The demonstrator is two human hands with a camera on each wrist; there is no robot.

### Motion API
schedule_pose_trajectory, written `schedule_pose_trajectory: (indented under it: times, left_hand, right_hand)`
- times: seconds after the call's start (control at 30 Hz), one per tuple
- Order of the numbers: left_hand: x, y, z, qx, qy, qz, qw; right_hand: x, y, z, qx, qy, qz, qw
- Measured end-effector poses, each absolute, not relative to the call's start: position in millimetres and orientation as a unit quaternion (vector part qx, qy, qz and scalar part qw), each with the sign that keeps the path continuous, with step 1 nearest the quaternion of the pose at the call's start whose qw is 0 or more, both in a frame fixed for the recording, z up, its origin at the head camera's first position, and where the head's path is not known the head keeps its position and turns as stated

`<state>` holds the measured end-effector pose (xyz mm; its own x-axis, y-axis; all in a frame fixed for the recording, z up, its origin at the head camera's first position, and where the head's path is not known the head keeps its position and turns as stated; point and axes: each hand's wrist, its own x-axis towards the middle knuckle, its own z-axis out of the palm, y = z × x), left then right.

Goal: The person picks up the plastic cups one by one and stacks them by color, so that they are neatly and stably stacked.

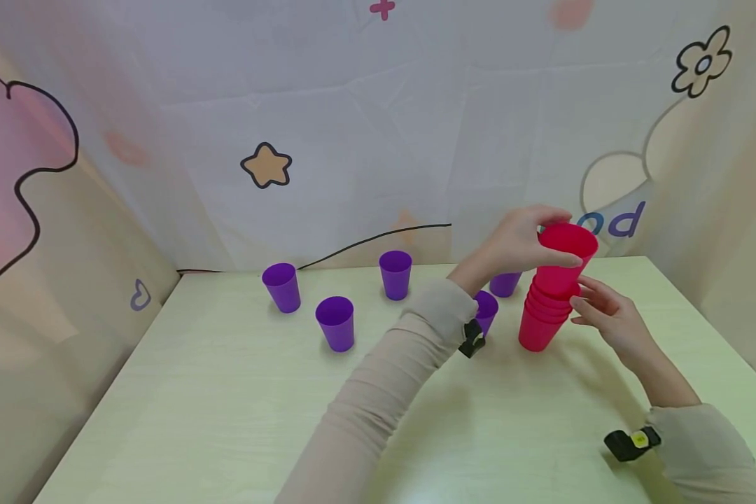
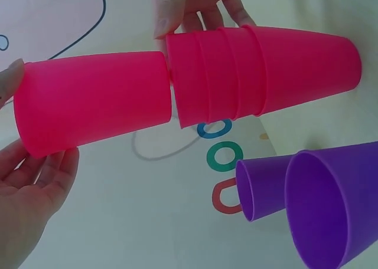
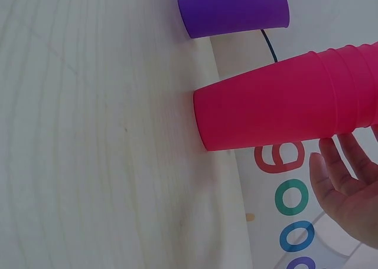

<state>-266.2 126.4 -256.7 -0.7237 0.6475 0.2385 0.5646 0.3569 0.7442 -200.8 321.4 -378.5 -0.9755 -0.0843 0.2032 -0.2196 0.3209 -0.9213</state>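
My left hand (image 1: 529, 241) grips a single red cup (image 1: 559, 276) near its rim, thumb on one side and fingers on the other. That cup is upright, just over a stack of nested red cups (image 1: 537, 332) on the table. In the left wrist view its base meets, or nearly meets, the stack's top rim. At the stack's right side, my right hand (image 1: 617, 325) touches the upper cups with spread, loosely bent fingers. Behind my left wrist stand two partly hidden purple cups, a nearer one (image 1: 486, 308) and a farther one (image 1: 506, 283).
Three more upright purple cups stand to the left: one at far left (image 1: 282, 288), one nearer me (image 1: 339, 327) and one by the back edge (image 1: 395, 277). The pale table (image 1: 195, 413) ends at a printed curtain (image 1: 353, 161).
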Motion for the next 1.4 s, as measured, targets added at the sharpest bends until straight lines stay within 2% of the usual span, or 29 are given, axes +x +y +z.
schedule_pose_trajectory:
  times: [0.4, 0.93, 1.4]
  left_hand:
    - [-265.0, 134.5, -264.3, 0.353, 0.823, 0.441, 0.054]
    - [-274.3, 132.0, -281.4, 0.379, 0.829, 0.408, 0.058]
    - [-276.7, 134.3, -296.4, 0.36, 0.839, 0.398, 0.094]
  right_hand:
    - [-202.3, 323.5, -380.2, 0.12, -0.783, 0.607, 0.063]
    - [-201.6, 322.6, -380.5, 0.113, -0.794, 0.593, 0.067]
    - [-202.5, 322.8, -380.6, 0.098, -0.807, 0.578, 0.069]
